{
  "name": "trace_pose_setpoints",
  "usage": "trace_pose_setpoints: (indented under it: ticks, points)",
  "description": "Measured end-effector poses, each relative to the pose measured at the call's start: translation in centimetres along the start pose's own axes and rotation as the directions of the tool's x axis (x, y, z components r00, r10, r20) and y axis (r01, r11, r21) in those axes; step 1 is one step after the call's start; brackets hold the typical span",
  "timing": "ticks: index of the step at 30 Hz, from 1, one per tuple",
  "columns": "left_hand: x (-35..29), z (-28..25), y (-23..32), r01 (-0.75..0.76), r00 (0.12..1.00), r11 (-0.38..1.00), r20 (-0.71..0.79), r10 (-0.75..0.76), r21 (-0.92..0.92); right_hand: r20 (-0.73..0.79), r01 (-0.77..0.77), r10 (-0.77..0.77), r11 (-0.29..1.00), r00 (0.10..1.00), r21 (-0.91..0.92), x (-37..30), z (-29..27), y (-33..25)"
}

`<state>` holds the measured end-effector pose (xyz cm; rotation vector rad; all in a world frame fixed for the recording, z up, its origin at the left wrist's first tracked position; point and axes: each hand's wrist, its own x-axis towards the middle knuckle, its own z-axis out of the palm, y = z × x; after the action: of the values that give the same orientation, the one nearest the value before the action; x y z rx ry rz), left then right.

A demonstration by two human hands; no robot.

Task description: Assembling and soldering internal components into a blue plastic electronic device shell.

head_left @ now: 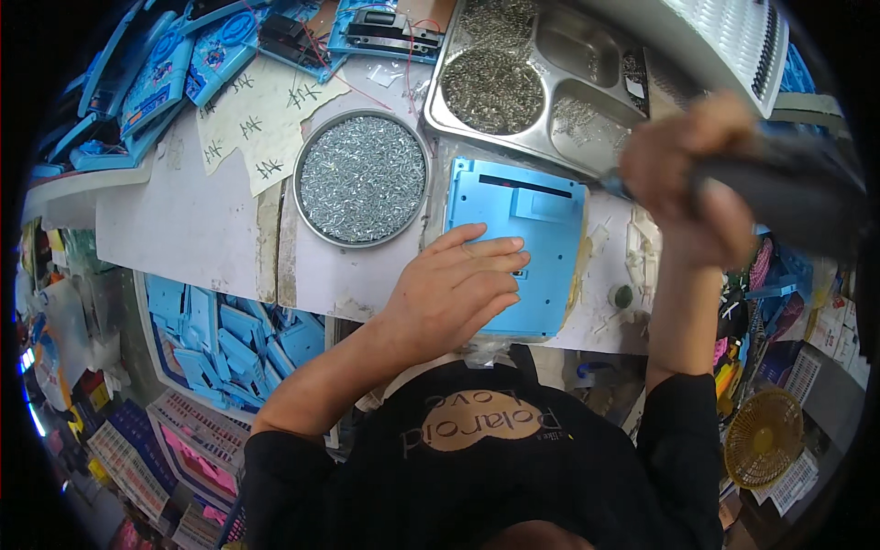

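A light blue plastic case (541,266) lies on the table in front of me, with a long dark slot near its far edge and small holes along its sides. My left hand (458,291) rests flat on its left part, fingers stretched out and pressing on the surface. Above the right side of the case, my right hand (683,174) is wrapped round a dark electric screwdriver (779,183), blurred by motion. The tool's tip points left, close to the far right corner of the case and apart from the holes I can see.
A round metal dish of small silvery screws (362,179) stands left of the case. Behind it sits a steel compartment tray (435,105) with small metal parts. Blue plastic housings (151,87) pile up at far left; a crate of blue panels (229,344) stands below the table's left edge.
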<state>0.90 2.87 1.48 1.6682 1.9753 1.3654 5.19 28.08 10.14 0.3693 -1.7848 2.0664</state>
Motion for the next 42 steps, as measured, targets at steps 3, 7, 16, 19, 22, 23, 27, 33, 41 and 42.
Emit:
trace_pose_setpoints:
  ticks: [3,7,16,19,22,23,27,33,41,42]
  points:
    - [-0.9,0.1,0.0,0.018,0.993,0.999,-0.120,-0.022,-0.040,0.100,0.039,-0.061,0.978,0.993,0.206,-0.7,2.6,-2.4]
    - [-1.0,-0.9,0.2,-0.020,0.980,1.000,-0.200,0.019,-0.006,0.076,-0.015,-0.012,0.936,0.997,0.351,-2.2,6.4,-2.0]
    - [-1.9,-1.4,-0.2,-0.057,0.970,0.998,-0.239,0.047,-0.035,0.063,-0.089,0.073,0.942,0.995,0.324,-1.7,8.0,-2.2]
    - [-2.6,-1.6,-0.3,-0.073,0.961,0.997,-0.265,0.075,0.017,0.027,-0.117,0.114,0.952,0.993,0.284,-1.7,8.4,-1.7]
    - [-2.5,-2.7,-0.7,-0.071,0.967,0.993,-0.237,0.091,0.091,-0.015,-0.115,0.122,0.964,0.992,0.240,-1.0,8.6,-1.8]
    - [-2.3,-3.2,-1.0,-0.073,0.972,0.991,-0.216,0.096,0.110,-0.009,-0.097,0.100,0.977,0.995,0.188,-0.5,8.1,-1.7]
    - [-2.9,-4.2,-2.8,0.118,0.912,0.993,-0.397,-0.103,0.015,-0.041,0.011,-0.008,0.997,0.999,0.073,1.9,6.2,1.5]
    - [-1.7,-2.4,-0.7,-0.001,0.984,0.992,-0.176,0.023,0.125,0.022,-0.018,0.016,0.996,1.000,0.082,3.0,5.9,5.1]
    - [-2.4,-0.3,-0.2,0.069,0.982,0.970,-0.187,-0.025,0.233,0.027,-0.145,0.146,0.988,0.989,-0.051,3.0,7.3,6.3]
    - [-2.3,-0.6,-0.1,0.068,0.985,0.967,-0.172,-0.026,0.244,0.078,-0.141,0.147,0.987,0.986,-0.073,3.4,6.8,6.5]
